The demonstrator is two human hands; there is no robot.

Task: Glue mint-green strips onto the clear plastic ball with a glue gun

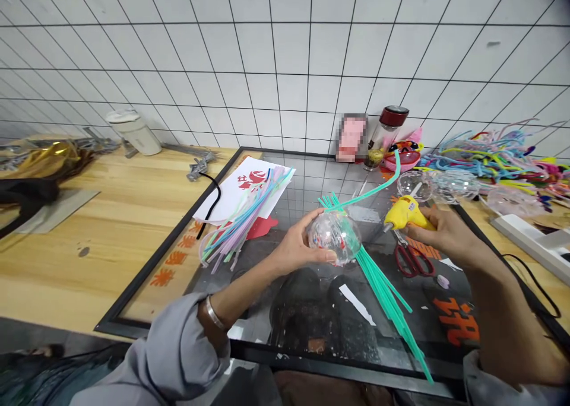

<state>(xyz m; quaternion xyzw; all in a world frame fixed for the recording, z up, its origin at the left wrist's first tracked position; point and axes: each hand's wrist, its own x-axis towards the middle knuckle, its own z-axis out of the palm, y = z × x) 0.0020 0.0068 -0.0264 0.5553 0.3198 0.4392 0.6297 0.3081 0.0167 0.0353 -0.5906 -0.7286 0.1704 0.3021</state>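
My left hand (pixel 300 246) is wrapped round a clear plastic ball (pixel 333 238), thumb across its near side. A green pipe cleaner (pixel 371 190) rises from behind the ball's top and curves to the right; whether it is fixed to the ball I cannot tell. Beneath the ball lies a bundle of green pipe cleaners (pixel 389 302), spread toward the near edge. In my right hand (pixel 439 228) is a yellow hot glue gun (pixel 406 212), its nozzle pointing left toward the ball, a short gap away. Red-handled scissors (pixel 412 260) lie below the gun.
A framed glass panel (pixel 285 311) covers the tabletop. Pastel pipe cleaners (pixel 243 234) overlap a white paper (pixel 231 186) at left. Clear plastic balls (pixel 454 185), a colourful pipe-cleaner heap (pixel 494 156) and a white power strip (pixel 534 246) stand right. Near the wall is a red-lidded jar (pixel 394 116).
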